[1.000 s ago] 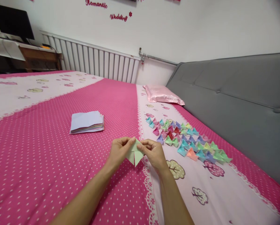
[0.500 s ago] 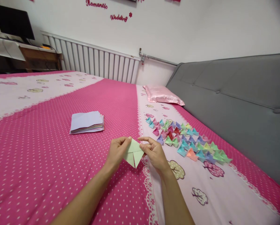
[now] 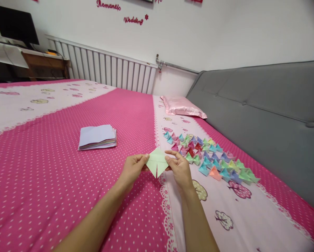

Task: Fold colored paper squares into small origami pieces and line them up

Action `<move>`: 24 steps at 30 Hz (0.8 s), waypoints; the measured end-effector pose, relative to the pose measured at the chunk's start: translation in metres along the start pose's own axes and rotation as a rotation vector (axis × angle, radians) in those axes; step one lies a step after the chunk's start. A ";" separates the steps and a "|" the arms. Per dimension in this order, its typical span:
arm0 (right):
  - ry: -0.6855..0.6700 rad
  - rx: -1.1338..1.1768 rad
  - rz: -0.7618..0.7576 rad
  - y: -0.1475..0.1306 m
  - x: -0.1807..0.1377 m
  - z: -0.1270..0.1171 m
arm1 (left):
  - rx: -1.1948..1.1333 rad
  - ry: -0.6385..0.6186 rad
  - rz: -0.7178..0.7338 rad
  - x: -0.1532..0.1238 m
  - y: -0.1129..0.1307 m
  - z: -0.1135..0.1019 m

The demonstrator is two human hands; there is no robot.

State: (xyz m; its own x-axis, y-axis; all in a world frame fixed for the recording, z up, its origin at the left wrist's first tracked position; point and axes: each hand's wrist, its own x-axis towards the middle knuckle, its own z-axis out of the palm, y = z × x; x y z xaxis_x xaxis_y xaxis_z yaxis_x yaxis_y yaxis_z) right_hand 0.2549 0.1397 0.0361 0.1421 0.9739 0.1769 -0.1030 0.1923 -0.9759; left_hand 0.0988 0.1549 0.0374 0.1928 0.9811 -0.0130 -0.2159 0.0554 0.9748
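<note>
A pale green folded paper [image 3: 157,162], diamond-shaped with creases, is held just above the pink bedspread [image 3: 54,175]. My left hand [image 3: 132,169] pinches its left corner. My right hand [image 3: 180,168] grips its right side with the fingers curled over the edge. To the right lie several small folded paper pieces [image 3: 211,157] in many colours, set out in rows. A stack of flat coloured paper sheets [image 3: 97,137] rests to the upper left of my hands.
A grey padded headboard [image 3: 264,115] runs along the right. A pink satin pillow [image 3: 182,106] lies at the far end of the bed. A white radiator [image 3: 104,66] stands on the far wall, with a desk and dark monitor [image 3: 13,24] at far left.
Both hands have moved slightly away from me with the green paper. The paper now lies flatter and more spread out between them, showing its full diamond shape.
</note>
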 end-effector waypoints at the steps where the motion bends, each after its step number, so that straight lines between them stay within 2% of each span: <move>1: 0.003 0.001 0.001 0.000 0.000 0.000 | -0.024 -0.004 -0.011 -0.001 0.001 0.001; 7: 0.007 -0.001 -0.003 0.000 0.000 0.000 | -0.090 -0.031 -0.027 -0.003 0.005 0.004; 15: -0.014 0.000 -0.001 -0.002 -0.001 0.001 | -0.081 -0.060 -0.061 -0.001 0.000 -0.003; 24: -0.189 -0.055 -0.049 0.000 -0.003 0.001 | -0.056 -0.097 -0.128 -0.009 0.010 0.001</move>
State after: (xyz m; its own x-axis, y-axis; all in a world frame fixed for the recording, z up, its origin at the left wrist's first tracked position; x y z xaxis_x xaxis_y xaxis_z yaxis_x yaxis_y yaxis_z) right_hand 0.2532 0.1373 0.0353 -0.0419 0.9698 0.2403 -0.0454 0.2384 -0.9701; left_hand 0.0963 0.1467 0.0475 0.3133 0.9430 -0.1119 -0.2363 0.1915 0.9526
